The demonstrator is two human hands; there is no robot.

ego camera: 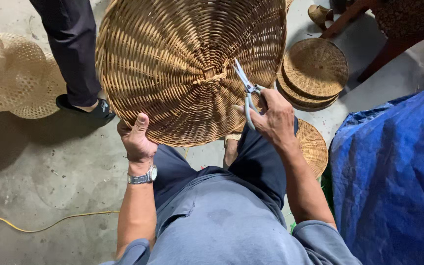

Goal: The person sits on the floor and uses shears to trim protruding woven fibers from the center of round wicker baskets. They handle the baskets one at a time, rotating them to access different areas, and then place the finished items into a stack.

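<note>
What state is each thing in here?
Wicker basket: bottom toward camera, tilted, rim gripped by left hand.
Shears: in right hand, tips at the weave.
Round wicker lids: stacked on floor.
Openwork baskets: lying on floor.

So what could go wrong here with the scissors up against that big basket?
The scissors in the right hand point their blades at the woven basket, near its centre knot; a slip might nick a sound strand. The left hand holds only the lower rim by the thumb, so the basket could tilt or drop. Another person's leg stands close behind it and might get bumped.
</note>
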